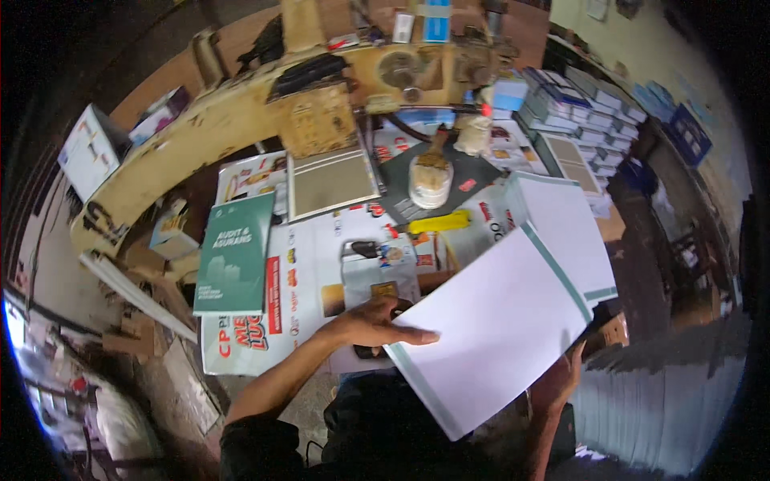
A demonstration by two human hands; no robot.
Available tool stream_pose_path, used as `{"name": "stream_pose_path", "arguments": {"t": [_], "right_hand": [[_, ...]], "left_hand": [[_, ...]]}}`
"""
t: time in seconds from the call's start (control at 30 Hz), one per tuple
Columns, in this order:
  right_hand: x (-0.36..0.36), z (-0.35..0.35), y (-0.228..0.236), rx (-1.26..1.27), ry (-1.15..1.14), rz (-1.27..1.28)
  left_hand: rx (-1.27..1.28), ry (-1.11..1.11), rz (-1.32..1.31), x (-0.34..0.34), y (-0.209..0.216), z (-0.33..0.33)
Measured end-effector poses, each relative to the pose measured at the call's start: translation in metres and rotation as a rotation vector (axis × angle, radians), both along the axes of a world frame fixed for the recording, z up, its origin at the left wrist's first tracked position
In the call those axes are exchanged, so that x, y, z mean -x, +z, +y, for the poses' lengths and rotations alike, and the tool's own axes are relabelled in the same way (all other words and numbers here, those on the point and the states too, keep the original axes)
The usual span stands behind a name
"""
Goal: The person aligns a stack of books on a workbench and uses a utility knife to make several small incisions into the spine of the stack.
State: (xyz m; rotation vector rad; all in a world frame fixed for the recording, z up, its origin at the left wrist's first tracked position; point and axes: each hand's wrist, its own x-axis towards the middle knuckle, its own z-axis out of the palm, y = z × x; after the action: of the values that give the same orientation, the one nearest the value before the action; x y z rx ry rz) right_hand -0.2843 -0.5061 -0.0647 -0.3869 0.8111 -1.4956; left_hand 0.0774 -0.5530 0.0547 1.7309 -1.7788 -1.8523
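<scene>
A large white sheet (pixel 497 329) with green strips along two opposite edges lies tilted across both hands, above the table's front right. My left hand (pixel 377 327) pinches its left corner, thumb on top and the other fingers underneath. At the lower right edge, my right hand (pixel 559 378) grips from below, partly hidden by the sheet. Just behind it rests a stack of similar white sheets (pixel 565 228). A green paperback book (pixel 235 260) lies to the left of my left hand. Beyond the hands are a yellow-handled tool (pixel 439 222) and a white tub (pixel 431 188) with a brush (pixel 438 148) in it.
Printed poster sheets (pixel 301 232) cover the table. A grey board with white edges (pixel 333 184) lies near the middle, beside a stained machine frame (pixel 401 72). A stuffed plastic bag (pixel 475 132) stands by the tub. Stacked books (pixel 581 112) fill the back right.
</scene>
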Motion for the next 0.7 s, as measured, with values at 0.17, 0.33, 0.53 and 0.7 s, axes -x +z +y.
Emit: {"name": "stream_pose_path", "arguments": {"t": [0.17,0.33,0.53,0.7], "right_hand": [[-0.017,0.004,-0.026,-0.135,0.125,0.682],[-0.047,0.002,-0.015,-0.060,0.199,0.688],[-0.114,-0.070,0.053,0.484,0.301,0.558],[-0.113,-0.097,0.014,0.687,0.503,1.288]], "left_hand": [[0.312,-0.034,-0.125,-0.063,-0.018,0.045],[0.495,0.146,-0.126,-0.097,0.027,0.079],[1.173,0.370,-0.267,-0.114,0.086,0.105],[0.957,0.117,-0.628,-0.140,0.069,0.097]]}}
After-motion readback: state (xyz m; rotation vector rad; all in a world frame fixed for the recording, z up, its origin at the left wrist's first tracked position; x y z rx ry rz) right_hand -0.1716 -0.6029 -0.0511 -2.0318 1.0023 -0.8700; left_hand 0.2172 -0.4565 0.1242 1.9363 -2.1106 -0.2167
